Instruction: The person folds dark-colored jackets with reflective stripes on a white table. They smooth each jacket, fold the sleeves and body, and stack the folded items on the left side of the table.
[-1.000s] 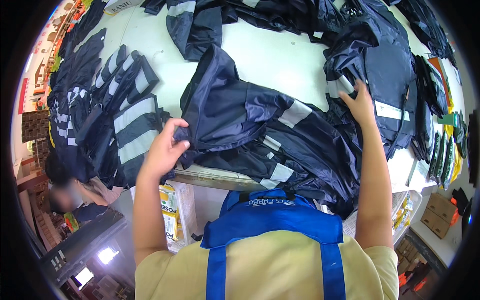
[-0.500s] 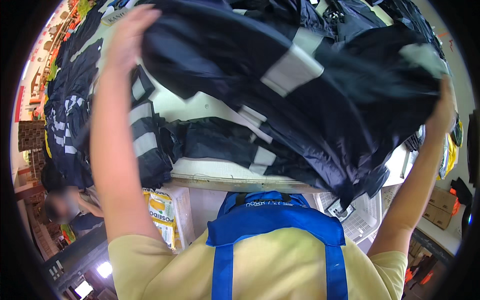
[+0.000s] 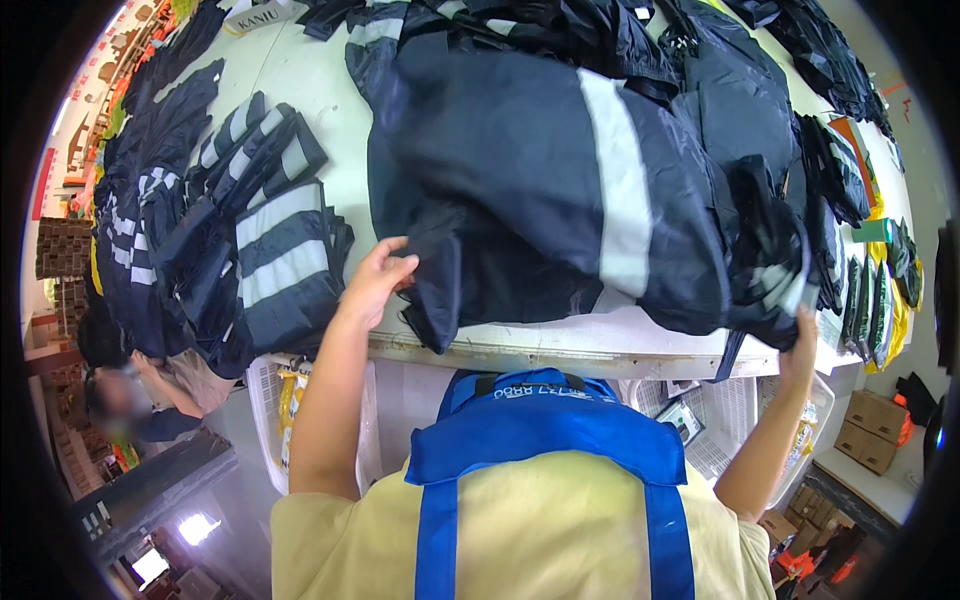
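A dark navy, shiny garment (image 3: 510, 150) with a wide pale reflective band lies spread in front of me, bulging and slightly blurred on its left part. My left hand (image 3: 372, 284) is closed at its near left edge, thumb and fingers pinching the fabric. On the right, my right hand (image 3: 800, 342) grips a bunched part of the same garment near the table's front edge. Whether this is a jacket or trousers I cannot tell. Left of it sits a stack of folded navy garments (image 3: 284, 255) with two pale bands on top.
More dark garments (image 3: 735, 110) cover the far side of the white table (image 3: 345, 150). Packed pieces and yellow bags (image 3: 885, 300) stand at the right edge. White plastic baskets (image 3: 720, 440) sit below the front edge. Another person (image 3: 165, 395) is at the far left.
Both hands have come down and nearer to me, the left one also moving right. The garment, raised and slanting before, now lies lower and spread over the table.
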The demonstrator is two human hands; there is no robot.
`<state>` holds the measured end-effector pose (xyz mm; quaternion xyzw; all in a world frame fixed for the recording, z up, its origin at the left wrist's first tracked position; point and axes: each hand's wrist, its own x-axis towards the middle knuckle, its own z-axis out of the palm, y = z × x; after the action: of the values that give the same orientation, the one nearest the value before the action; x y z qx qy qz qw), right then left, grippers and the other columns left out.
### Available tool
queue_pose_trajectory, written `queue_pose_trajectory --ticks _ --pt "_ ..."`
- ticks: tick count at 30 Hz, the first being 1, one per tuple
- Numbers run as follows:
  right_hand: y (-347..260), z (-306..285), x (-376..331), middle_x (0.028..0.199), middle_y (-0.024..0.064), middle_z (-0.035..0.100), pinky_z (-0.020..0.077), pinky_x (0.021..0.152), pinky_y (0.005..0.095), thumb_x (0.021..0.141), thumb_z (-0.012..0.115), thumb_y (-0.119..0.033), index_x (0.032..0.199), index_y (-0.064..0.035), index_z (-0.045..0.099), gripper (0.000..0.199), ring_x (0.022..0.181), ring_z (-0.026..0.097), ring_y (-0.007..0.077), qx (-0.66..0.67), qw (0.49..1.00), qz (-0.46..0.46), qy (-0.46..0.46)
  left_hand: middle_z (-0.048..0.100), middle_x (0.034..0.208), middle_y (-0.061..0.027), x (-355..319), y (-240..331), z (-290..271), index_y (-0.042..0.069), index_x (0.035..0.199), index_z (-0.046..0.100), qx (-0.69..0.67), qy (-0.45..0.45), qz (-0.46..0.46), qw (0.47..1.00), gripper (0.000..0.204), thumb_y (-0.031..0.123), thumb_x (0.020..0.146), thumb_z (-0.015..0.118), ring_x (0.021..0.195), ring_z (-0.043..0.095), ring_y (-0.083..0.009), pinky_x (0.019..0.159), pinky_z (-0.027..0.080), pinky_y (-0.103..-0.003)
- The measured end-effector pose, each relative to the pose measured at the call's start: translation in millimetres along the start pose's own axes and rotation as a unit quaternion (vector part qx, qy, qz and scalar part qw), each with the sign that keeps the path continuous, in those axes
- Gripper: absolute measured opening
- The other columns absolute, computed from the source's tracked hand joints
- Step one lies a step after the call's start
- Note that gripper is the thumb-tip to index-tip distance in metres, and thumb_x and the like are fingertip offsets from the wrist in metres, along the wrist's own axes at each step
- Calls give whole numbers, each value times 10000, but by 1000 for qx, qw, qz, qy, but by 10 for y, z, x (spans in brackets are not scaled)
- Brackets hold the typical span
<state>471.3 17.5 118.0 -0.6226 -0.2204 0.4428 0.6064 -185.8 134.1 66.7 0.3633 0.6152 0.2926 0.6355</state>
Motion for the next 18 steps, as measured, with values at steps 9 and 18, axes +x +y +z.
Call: queue_pose_trajectory --ticks 9,18 --pt "365 356 122 1160 101 611 419 962 357 949 543 -340 1207 7 543 432 1069 570 219 -57 983 139 -106 624 960 -43 411 -197 372 55 1136 535 -139 30 -90 986 292 111 869 640 826 618 -176 773 519 -341" --pt "-1095 -217 393 1444 121 411 283 1117 436 882 531 -510 1405 -32 389 723 1319 410 281 787 528 -12 -319 604 1196 -198 -639 1354 -633 -27 1193 556 -306 -164 255 903 407 196 852 569 1102 586 -324 992 440 -434"
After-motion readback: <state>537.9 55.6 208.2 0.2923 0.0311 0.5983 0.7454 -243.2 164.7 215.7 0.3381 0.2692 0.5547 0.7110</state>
